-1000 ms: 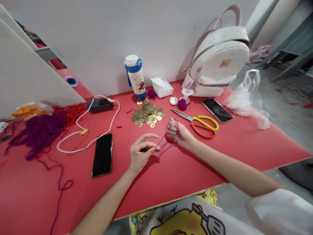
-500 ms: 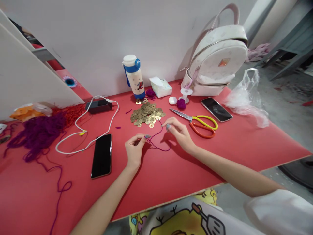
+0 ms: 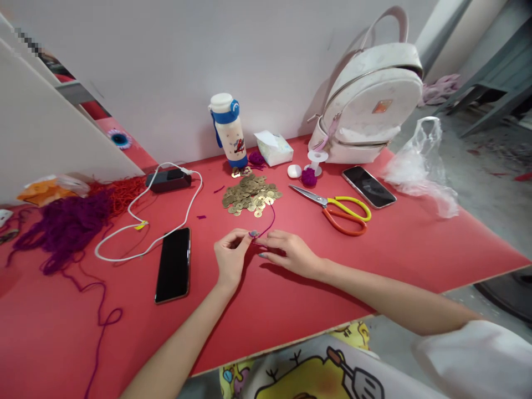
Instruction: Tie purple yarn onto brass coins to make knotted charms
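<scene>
My left hand pinches a purple cord between thumb and forefinger, near the middle of the table. Close against its fingertips is my right hand, its fingers stretched out with thumb and forefinger apart beside the cord. Whether the right fingers touch the cord is hard to tell. From the hands the cord curves up to a heap of brass coins with holes in them. Scissors with one yellow and one orange handle lie open to the right of the heap.
Left of my hands lies a black phone, with a white cable and a purple yarn pile beyond. At the back stand a bottle, a tissue pack, a spool and a white backpack. Another phone lies right.
My right hand has moved left and down to my left fingertips, its fingers now extended. The cord's lower loop no longer shows. My left hand stays nearly in place.
</scene>
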`<state>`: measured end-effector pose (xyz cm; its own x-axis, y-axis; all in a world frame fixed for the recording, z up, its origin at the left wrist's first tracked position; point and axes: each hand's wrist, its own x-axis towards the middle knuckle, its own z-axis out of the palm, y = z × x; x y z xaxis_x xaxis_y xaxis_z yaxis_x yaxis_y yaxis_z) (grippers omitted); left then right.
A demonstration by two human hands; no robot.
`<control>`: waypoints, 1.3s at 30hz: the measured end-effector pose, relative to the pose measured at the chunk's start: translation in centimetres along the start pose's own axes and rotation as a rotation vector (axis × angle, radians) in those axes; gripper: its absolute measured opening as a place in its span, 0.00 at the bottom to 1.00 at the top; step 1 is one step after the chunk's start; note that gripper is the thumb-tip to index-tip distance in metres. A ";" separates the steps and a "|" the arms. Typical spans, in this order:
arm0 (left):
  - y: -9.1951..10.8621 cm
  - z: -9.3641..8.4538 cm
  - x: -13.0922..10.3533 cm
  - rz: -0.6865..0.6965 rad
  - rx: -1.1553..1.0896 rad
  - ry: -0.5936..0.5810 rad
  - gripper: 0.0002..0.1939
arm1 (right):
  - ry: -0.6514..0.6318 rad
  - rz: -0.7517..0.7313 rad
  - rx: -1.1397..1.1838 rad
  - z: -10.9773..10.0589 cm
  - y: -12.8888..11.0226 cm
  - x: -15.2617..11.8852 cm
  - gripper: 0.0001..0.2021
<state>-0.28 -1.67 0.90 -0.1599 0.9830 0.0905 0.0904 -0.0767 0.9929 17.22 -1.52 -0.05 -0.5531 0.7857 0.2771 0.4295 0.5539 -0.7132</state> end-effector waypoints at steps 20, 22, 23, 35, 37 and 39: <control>-0.2 0.0 0.0 0.026 0.007 0.018 0.09 | -0.125 0.077 0.224 -0.3 -0.5 0.0 0.19; 0.0 0.0 -0.1 0.038 0.033 0.002 0.09 | -0.188 0.101 0.399 -0.1 -0.5 0.1 0.19; 0.0 0.1 -0.2 0.047 0.053 -0.008 0.08 | -0.212 0.124 0.508 0.0 -0.6 0.1 0.18; -0.4 0.4 -0.4 0.035 0.333 -0.183 0.06 | 0.118 -0.074 0.213 -1.4 -0.4 0.4 0.15; -0.4 0.5 -0.4 0.031 0.282 -0.188 0.07 | 0.223 -0.049 0.217 -1.6 -0.2 0.6 0.16; -0.4 0.5 -0.3 0.029 0.248 -0.185 0.09 | 0.270 -0.001 0.269 -1.8 -0.1 0.7 0.17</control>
<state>0.24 -1.88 0.46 0.0258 0.9964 0.0803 0.3328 -0.0844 0.9392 18.07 -0.56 1.34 -0.3295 0.8494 0.4121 0.2063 0.4907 -0.8465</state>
